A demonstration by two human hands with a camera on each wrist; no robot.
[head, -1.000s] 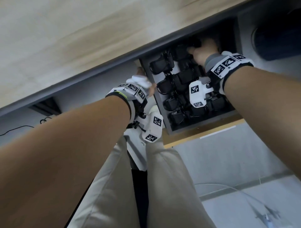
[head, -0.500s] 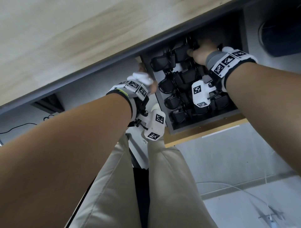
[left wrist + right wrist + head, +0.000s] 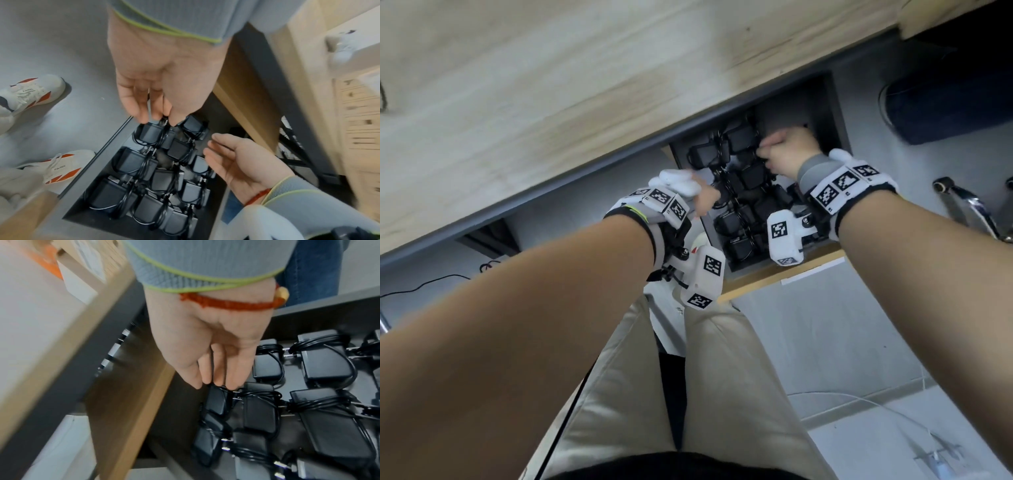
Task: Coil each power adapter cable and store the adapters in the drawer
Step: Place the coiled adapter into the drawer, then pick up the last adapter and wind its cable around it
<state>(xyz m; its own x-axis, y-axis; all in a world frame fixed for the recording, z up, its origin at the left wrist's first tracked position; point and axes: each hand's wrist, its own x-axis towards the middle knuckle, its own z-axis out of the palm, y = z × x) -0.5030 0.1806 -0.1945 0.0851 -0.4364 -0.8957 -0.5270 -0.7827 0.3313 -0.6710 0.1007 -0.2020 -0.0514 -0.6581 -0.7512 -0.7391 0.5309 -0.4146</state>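
The dark drawer (image 3: 835, 113) stands pulled out under the desk. It holds several black power adapters (image 3: 751, 176), each with its cable coiled round the body. My left hand (image 3: 703, 202) reaches over the drawer's left side. In the left wrist view its straight fingers (image 3: 144, 112) touch the cable of an adapter (image 3: 152, 134). My right hand (image 3: 774, 150) is at the back of the drawer. Its fingertips (image 3: 218, 381) rest on an adapter (image 3: 218, 399) by the wall, and it holds nothing. The same hand (image 3: 218, 149) shows a relaxed palm from the left wrist.
The wooden desk top (image 3: 551, 85) overhangs the drawer's back. My legs in beige trousers (image 3: 722, 377) are just before the drawer front (image 3: 780, 274). A chrome chair leg (image 3: 969, 209) and a dark object (image 3: 945, 109) stand to the right. Thin white cables (image 3: 876, 404) lie on the floor.
My left hand has come from the drawer's left wall in over the left row of adapters. My right hand stays at the back of the drawer.
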